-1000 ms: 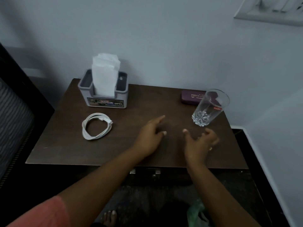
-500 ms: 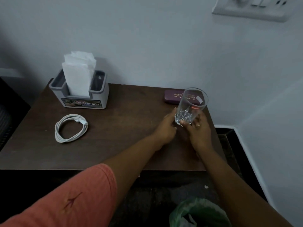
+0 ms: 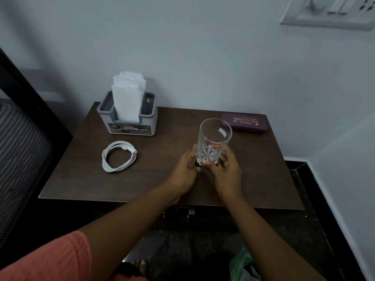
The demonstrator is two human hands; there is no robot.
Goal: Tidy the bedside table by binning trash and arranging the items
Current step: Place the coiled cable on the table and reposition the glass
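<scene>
A clear cut-glass tumbler (image 3: 214,138) with a red label stands upright near the middle of the dark wooden bedside table (image 3: 162,183). My left hand (image 3: 183,172) and my right hand (image 3: 227,173) cup its base from either side, fingers touching the glass. A grey tissue holder (image 3: 127,123) with white tissues stands at the back left. A coiled white cable (image 3: 118,156) lies in front of it. A purple spectacle case (image 3: 244,123) lies at the back right.
A green plastic bag (image 3: 242,264) sits on the floor below the table's front right. A dark bed frame (image 3: 30,110) borders the left side. The wall runs behind, with a switch plate (image 3: 332,13) at upper right.
The tumbler, held by both hands, has moved left from the table's right side toward the middle. A second ago both hands were empty over the table.
</scene>
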